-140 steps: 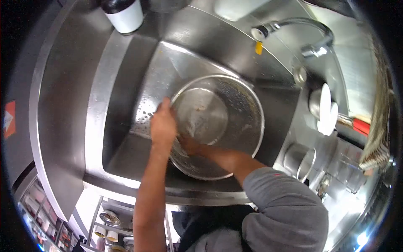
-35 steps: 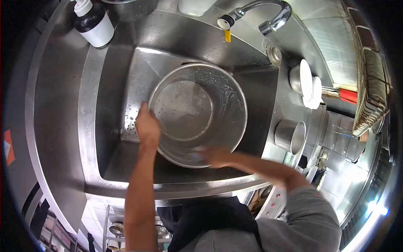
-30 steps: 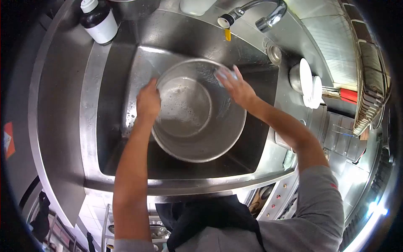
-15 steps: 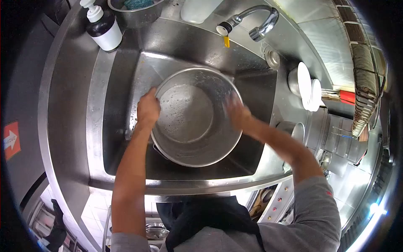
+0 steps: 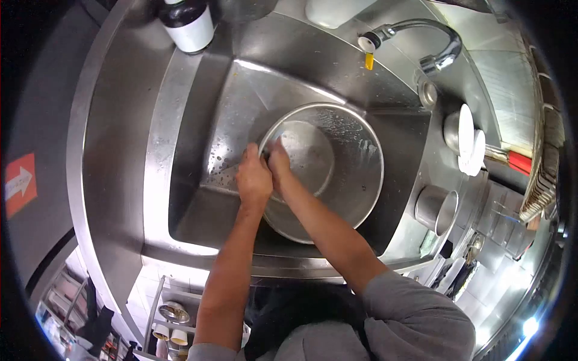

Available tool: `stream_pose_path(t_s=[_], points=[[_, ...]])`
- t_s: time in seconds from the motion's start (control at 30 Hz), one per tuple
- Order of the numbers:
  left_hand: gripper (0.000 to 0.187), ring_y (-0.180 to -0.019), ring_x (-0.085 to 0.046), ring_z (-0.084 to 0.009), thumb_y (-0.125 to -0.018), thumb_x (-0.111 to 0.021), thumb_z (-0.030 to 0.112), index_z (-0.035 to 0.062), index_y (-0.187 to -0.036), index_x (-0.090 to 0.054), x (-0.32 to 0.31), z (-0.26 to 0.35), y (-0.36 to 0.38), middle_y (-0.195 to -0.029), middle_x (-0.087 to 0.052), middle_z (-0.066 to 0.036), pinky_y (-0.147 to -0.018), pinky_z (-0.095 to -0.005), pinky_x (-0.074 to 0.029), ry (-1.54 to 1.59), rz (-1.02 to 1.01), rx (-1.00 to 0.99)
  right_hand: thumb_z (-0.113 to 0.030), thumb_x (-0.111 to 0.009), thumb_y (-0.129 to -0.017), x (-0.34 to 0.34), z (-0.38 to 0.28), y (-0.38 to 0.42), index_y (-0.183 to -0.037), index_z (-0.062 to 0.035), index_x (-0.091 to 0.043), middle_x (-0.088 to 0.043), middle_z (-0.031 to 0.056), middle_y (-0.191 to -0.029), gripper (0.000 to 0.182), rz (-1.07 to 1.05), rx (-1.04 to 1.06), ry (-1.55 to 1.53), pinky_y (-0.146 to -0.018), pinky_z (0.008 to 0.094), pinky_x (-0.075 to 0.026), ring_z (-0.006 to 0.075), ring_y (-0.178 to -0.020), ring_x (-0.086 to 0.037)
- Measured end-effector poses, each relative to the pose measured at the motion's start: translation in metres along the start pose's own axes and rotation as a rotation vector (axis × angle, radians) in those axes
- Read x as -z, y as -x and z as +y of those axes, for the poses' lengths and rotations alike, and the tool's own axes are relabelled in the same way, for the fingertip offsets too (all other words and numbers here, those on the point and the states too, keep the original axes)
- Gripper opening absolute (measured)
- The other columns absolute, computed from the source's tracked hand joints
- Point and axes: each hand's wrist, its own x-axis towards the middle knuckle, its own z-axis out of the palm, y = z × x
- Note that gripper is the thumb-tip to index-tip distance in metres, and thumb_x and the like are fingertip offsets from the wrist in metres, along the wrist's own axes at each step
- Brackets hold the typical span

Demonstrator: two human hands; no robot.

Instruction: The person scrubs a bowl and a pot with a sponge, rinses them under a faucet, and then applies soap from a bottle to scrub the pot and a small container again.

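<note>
A large round stainless steel pot (image 5: 356, 171) stands in the sink basin (image 5: 208, 225), its mouth facing me. Wet streaks and drops mark its inner wall. My left hand (image 5: 254, 178) is closed over the left side of the rim, fingers wrapped round it. Just inside that same side, my right hand (image 5: 279, 161) reaches into the pot and touches the inner wall. Its fingers are blurred and partly hidden, so whether it holds anything cannot be made out.
A chrome faucet (image 5: 442, 59) arches over the back right edge. The dark pump bottle (image 5: 191, 30) stands at the back left. White bowls (image 5: 472, 150) and a smaller steel pot (image 5: 436, 209) sit on the right ledge.
My right hand has crossed from the right inner wall to the left one, beside my left hand. My left hand stays on the rim. The view has shifted, so the sink appears farther right.
</note>
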Motion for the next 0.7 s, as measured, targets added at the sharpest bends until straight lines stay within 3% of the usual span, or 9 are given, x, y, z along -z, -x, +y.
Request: stream_pose_path(t_s=[0.1,0.17,0.27,0.3,0.4,0.47,0.53,0.63,0.7], points=[[0.017,-0.095,-0.057,-0.0439,-0.091,-0.050,0.014,0.0008,-0.102,-0.049,-0.002,0.001,-0.016,-0.100,-0.060,-0.025,-0.081,-0.0513,-0.045,-0.031,0.052,-0.034,-0.036,-0.038,-0.098,0.057,0.040,0.045,-0.140,-0.0027,-0.035,-0.038,0.0187,-0.142,0.054,-0.105,0.257,1.030,-0.110,0.0347,-0.024,0.0281,-0.135,-0.031],[0.016,-0.095,-0.057,-0.0436,-0.091,-0.050,0.012,0.0013,-0.102,-0.049,0.011,0.000,-0.027,-0.100,-0.060,-0.024,-0.081,-0.0507,-0.045,-0.038,0.034,-0.092,-0.034,-0.039,-0.096,0.071,-0.031,0.137,-0.143,-0.0078,-0.031,-0.023,0.0197,-0.149,0.055,-0.537,-0.077,1.891,-0.114,0.0467,-0.015,0.0337,-0.140,-0.019],[0.017,-0.097,-0.058,-0.0423,-0.090,-0.051,0.010,0.0025,-0.105,-0.051,0.016,-0.002,-0.048,-0.104,-0.060,-0.022,-0.083,-0.0491,-0.046,-0.077,0.009,-0.194,-0.039,-0.051,-0.087,0.151,-0.125,0.129,-0.141,-0.0138,-0.038,-0.027,0.0163,-0.148,0.061,-0.307,-0.024,2.896,-0.113,0.0532,-0.012,0.0323,-0.139,-0.021],[0.019,-0.098,-0.058,-0.0413,-0.089,-0.051,0.009,0.0032,-0.107,-0.052,0.013,0.000,-0.054,-0.107,-0.060,-0.022,-0.084,-0.0480,-0.047,-0.100,-0.022,-0.248,-0.037,-0.049,-0.088,0.160,-0.160,0.111,-0.138,-0.0105,-0.042,-0.028,0.0173,-0.148,0.058,-0.152,0.262,3.296,-0.113,0.0527,-0.014,0.0305,-0.140,-0.019],[0.027,-0.102,-0.058,-0.0393,-0.088,-0.050,0.007,0.0041,-0.114,-0.053,0.019,0.012,-0.073,-0.113,-0.059,-0.021,-0.087,-0.0467,-0.047,-0.137,-0.153,-0.200,-0.028,-0.045,-0.091,0.125,-0.187,0.084,-0.138,-0.0077,-0.042,-0.027,0.0160,-0.148,0.051,-0.040,0.827,3.471,-0.112,0.0526,-0.015,0.0320,-0.140,-0.016],[0.029,-0.103,-0.057,-0.0388,-0.088,-0.050,0.008,0.0058,-0.117,-0.053,0.014,0.007,-0.086,-0.114,-0.059,-0.020,-0.088,-0.0461,-0.047,-0.115,-0.097,-0.202,-0.026,-0.046,-0.090,0.184,-0.129,0.065,-0.139,-0.0099,-0.042,-0.033,0.0138,-0.146,0.052,0.499,0.590,3.243,-0.112,0.0525,-0.016,0.0329,-0.139,-0.022],[0.031,-0.103,-0.057,-0.0384,-0.088,-0.049,0.009,0.0075,-0.119,-0.053,0.014,0.006,-0.101,-0.114,-0.059,-0.020,-0.089,-0.0456,-0.047,-0.090,-0.047,-0.205,-0.026,-0.048,-0.088,0.137,-0.103,0.074,-0.141,-0.0114,-0.038,-0.038,0.0113,-0.144,0.056,-0.241,-0.428,2.580,-0.112,0.0524,-0.017,0.0328,-0.136,-0.028],[0.033,-0.105,-0.057,-0.0381,-0.088,-0.047,0.009,0.0109,-0.121,-0.053,0.011,0.012,-0.108,-0.114,-0.060,-0.019,-0.090,-0.0454,-0.046,-0.113,-0.036,-0.246,-0.033,-0.054,-0.087,0.163,-0.121,0.061,-0.139,-0.0149,-0.041,-0.039,0.0112,-0.144,0.056,-0.694,-0.582,1.958,-0.110,0.0561,-0.017,0.0329,-0.130,-0.039],[0.039,-0.108,-0.056,-0.0374,-0.088,-0.046,0.009,0.0153,-0.126,-0.051,0.020,0.019,-0.114,-0.116,-0.060,-0.018,-0.092,-0.0444,-0.046,-0.133,-0.111,-0.267,-0.029,-0.057,-0.085,0.099,-0.173,0.066,-0.139,-0.0137,-0.042,-0.041,0.0120,-0.142,0.058,-0.553,-0.871,2.976,-0.108,0.0576,-0.021,0.0316,-0.131,-0.038]])
